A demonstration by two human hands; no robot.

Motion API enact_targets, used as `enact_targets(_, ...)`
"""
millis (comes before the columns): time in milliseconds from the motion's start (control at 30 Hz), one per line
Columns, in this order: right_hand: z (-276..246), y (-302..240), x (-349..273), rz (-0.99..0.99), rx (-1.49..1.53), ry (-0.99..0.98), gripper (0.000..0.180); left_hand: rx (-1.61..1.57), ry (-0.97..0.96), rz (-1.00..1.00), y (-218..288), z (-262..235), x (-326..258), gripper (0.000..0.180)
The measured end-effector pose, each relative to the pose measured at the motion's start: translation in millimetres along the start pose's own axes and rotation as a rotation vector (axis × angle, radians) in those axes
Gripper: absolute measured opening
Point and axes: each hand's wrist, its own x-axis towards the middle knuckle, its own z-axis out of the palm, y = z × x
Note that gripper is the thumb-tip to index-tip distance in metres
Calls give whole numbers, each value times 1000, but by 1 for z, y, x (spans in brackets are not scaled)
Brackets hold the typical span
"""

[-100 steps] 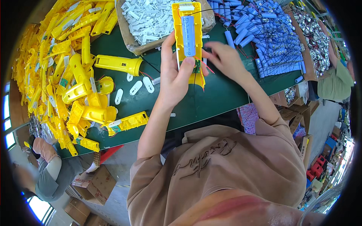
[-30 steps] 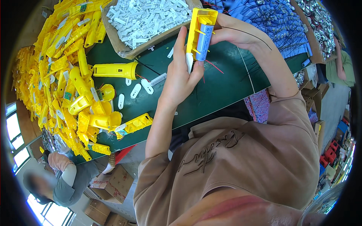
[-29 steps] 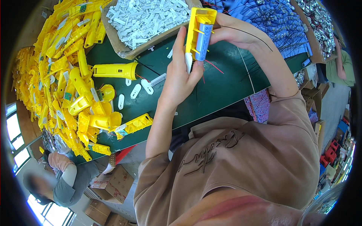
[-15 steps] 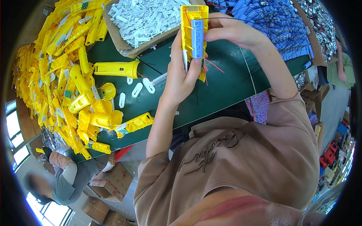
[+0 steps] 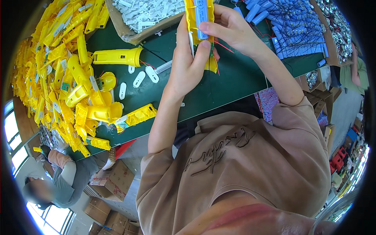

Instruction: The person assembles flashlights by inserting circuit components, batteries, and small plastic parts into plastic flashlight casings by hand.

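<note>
My left hand (image 5: 187,67) is closed around a yellow plastic flashlight housing half (image 5: 190,17), its thumb on the lower end. Inside the housing lies a blue cylindrical battery (image 5: 202,15), lengthwise. My right hand (image 5: 237,33) grips from the right side, its thumb pressed on the battery and the other fingers partly hidden behind the shell. Red wires (image 5: 223,46) stick out near a small green circuit board at the housing's lower end. The top of the housing is cut off by the picture's upper edge.
Yellow housings (image 5: 58,78) are heaped on the left of the green table (image 5: 231,78). A box of white plastic parts (image 5: 147,13) stands at the back, blue batteries with wires (image 5: 297,33) at the right. A yellow flashlight body (image 5: 117,57) and white slotted pieces (image 5: 139,79) lie nearby. Another person (image 5: 70,184) is at lower left.
The housing has moved slightly up and left in view. My right hand has shifted from the battery's upper end down its side, and its thumb now presses on the battery.
</note>
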Motion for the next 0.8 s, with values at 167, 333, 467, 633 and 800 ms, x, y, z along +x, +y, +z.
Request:
enact_targets(167,4,22,6,-130,14,51,35,-32,1,-18,1,-1,1,45)
enact_targets(333,-25,1,-7,87,210,107,27,-176,79,-30,4,-11,2,44)
enact_targets(467,-35,17,-28,99,-332,286,21,-165,257,57,9,-17,3,41)
enact_targets(633,-9,43,-33,-220,-883,0,21,-179,420,150,14,-18,5,32)
enact_targets(800,-14,65,-32,-399,-1041,1,20,-227,410,89,12,-17,6,27)
